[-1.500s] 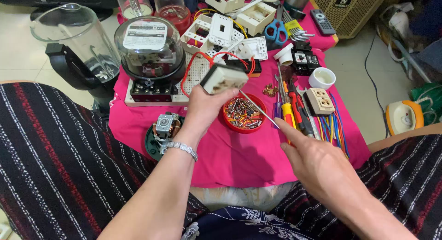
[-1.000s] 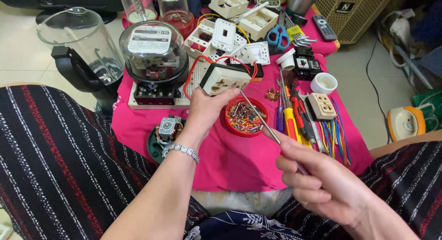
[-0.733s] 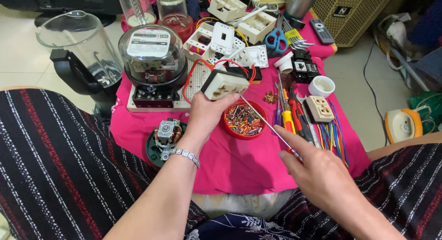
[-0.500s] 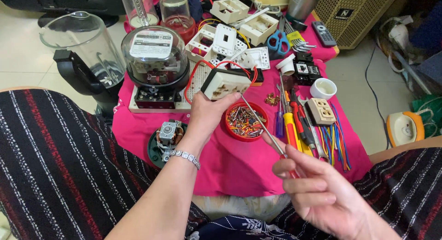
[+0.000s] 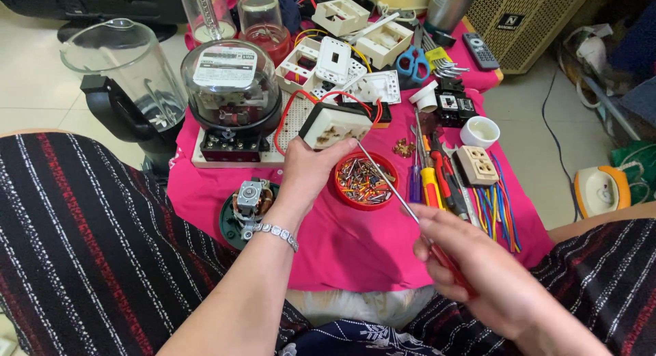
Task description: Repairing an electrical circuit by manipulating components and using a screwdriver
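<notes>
My left hand (image 5: 311,173) holds up a cream wall socket box (image 5: 333,124) with red wires trailing from its back. A thin red-handled screwdriver (image 5: 391,186) is gripped in my right hand (image 5: 478,274), its shaft slanting up to the left so the tip meets the socket's lower right edge. Just under the socket sits a red dish of small screws and wire bits (image 5: 364,181) on the pink cloth (image 5: 342,240). A silver bracelet circles my left wrist.
A glass-domed electric meter (image 5: 231,83) stands back left, a blender jug (image 5: 123,76) beyond it. Screwdrivers (image 5: 430,182), coloured wires (image 5: 495,212), another socket (image 5: 477,165), a white cup (image 5: 478,131), blue scissors (image 5: 411,64) and white switch plates (image 5: 335,59) crowd the cloth. A small motor (image 5: 249,199) sits front left.
The socket has stayed in my left hand, shifting slightly. My right hand has moved the screwdriver about, bringing its tip back up against the socket.
</notes>
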